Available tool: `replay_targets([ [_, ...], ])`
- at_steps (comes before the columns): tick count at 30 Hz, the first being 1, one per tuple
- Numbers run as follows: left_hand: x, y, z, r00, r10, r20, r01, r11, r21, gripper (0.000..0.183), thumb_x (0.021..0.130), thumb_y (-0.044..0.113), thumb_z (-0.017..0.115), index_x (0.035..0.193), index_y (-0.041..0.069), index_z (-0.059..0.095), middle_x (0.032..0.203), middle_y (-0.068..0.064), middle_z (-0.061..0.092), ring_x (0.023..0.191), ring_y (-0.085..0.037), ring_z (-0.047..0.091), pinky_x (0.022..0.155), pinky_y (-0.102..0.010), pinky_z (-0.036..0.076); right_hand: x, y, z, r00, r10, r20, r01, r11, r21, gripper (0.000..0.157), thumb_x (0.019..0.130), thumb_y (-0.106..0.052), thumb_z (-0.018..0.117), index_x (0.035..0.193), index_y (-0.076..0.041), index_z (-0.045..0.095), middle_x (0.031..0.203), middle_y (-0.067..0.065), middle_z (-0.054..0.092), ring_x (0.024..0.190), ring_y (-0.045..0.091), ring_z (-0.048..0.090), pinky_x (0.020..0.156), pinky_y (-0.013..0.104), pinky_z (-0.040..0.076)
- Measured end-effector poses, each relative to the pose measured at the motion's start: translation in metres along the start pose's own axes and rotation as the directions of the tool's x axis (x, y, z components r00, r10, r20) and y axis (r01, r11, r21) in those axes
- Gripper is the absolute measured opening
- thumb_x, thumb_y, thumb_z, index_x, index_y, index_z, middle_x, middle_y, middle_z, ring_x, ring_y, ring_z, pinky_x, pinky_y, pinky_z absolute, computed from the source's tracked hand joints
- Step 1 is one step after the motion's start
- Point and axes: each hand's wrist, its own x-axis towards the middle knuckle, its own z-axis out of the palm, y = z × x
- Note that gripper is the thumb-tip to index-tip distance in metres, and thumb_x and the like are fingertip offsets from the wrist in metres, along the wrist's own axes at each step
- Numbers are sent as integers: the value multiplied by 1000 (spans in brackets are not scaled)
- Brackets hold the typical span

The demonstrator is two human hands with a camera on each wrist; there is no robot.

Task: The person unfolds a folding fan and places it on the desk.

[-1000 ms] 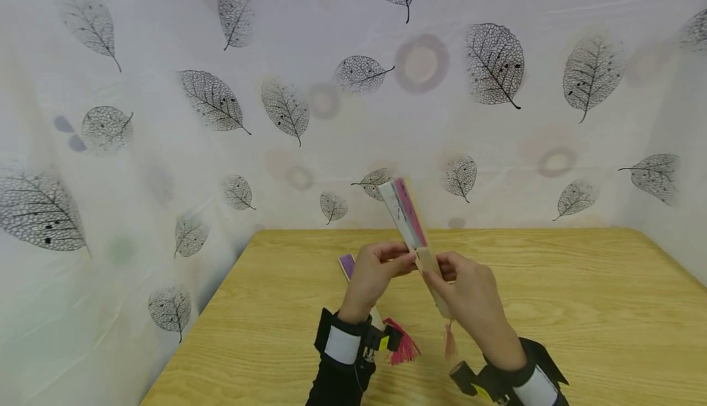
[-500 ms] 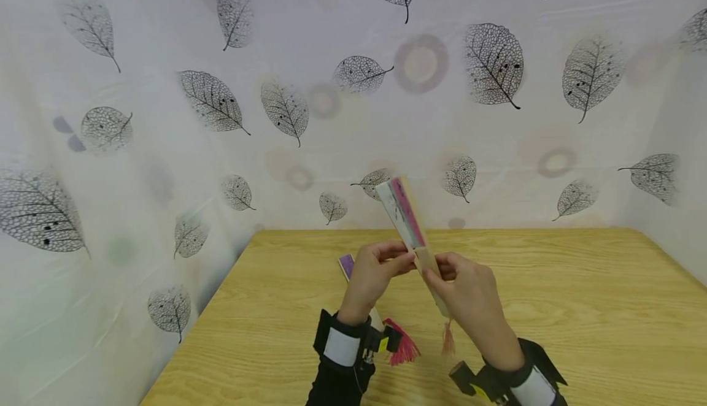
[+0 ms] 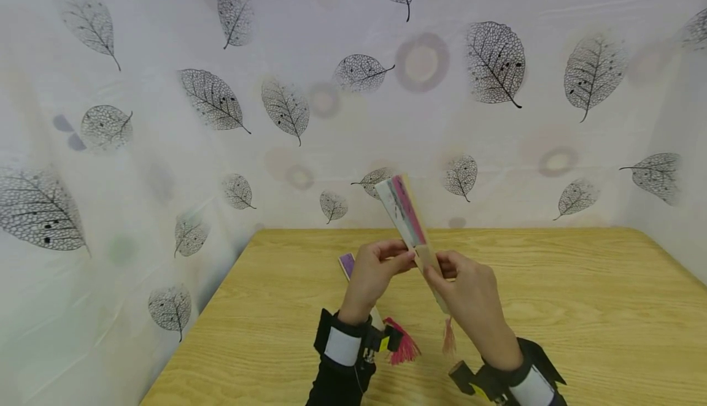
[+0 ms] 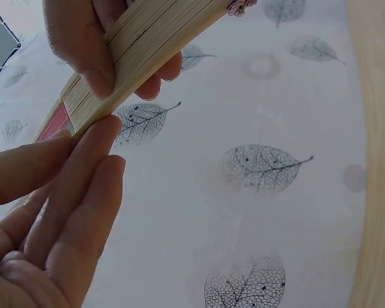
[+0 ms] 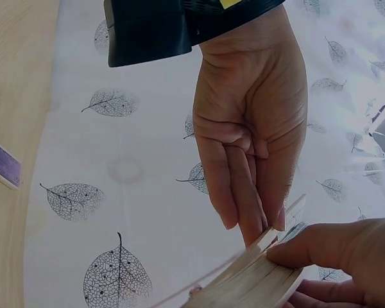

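Note:
A folding fan (image 3: 402,213), nearly closed, is held up and tilted above the table, its white and pink leaf end at the top and a pale pink tassel (image 3: 449,336) dangling below. My left hand (image 3: 372,277) pinches the fan's edge between thumb and fingertips, just where the leaf meets the bare sticks. Lower down, my right hand (image 3: 469,295) grips the wooden sticks, thumb (image 5: 301,247) flat along them. In the left wrist view the bamboo sticks (image 4: 160,38) lie stacked together. A second folding fan (image 3: 346,263), purple-tipped, lies on the table, partly hidden behind my left hand.
The wood-grain table (image 3: 580,308) reaches back to a white curtain (image 3: 353,124) printed with leaves. The second fan's deep pink tassel (image 3: 405,344) spreads on the tabletop beside my left wrist. Each wrist wears a dark strap with a small camera.
The held fan has shifted very slightly, its lower end rising a little and its top leaning a touch left. Both hands keep the same hold.

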Motion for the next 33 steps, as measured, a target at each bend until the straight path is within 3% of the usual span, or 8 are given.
replay_targets([
  [10, 2, -8, -1, 1000, 21, -13, -21, 1000, -9, 29, 83, 14, 60, 103, -6, 62, 100, -25, 64, 82, -20, 63, 78, -32, 54, 2, 1, 0, 999, -31, -30, 31, 999, -24, 25, 76, -17, 66, 90, 4, 65, 74, 13, 68, 62, 17, 61, 55, 40, 54],
  [20, 2, -9, -1, 1000, 16, -13, -16, 1000, 4, 28, 83, 15, 59, 102, -6, 62, 97, -26, 64, 81, -20, 64, 79, -32, 53, 4, 1, -2, 1000, 23, 5, -23, 1000, -10, 26, 76, -19, 67, 89, 3, 66, 75, 13, 69, 63, 16, 62, 56, 39, 54],
  [33, 0, -2, 3, 999, -7, -51, 9, 999, 40, 25, 82, 11, 59, 101, -5, 64, 96, -24, 65, 81, -20, 64, 80, -35, 53, 4, 2, 1, 998, -12, -62, 12, 1000, -8, 23, 75, -16, 67, 87, 4, 66, 72, 14, 68, 59, 15, 61, 51, 37, 53],
])
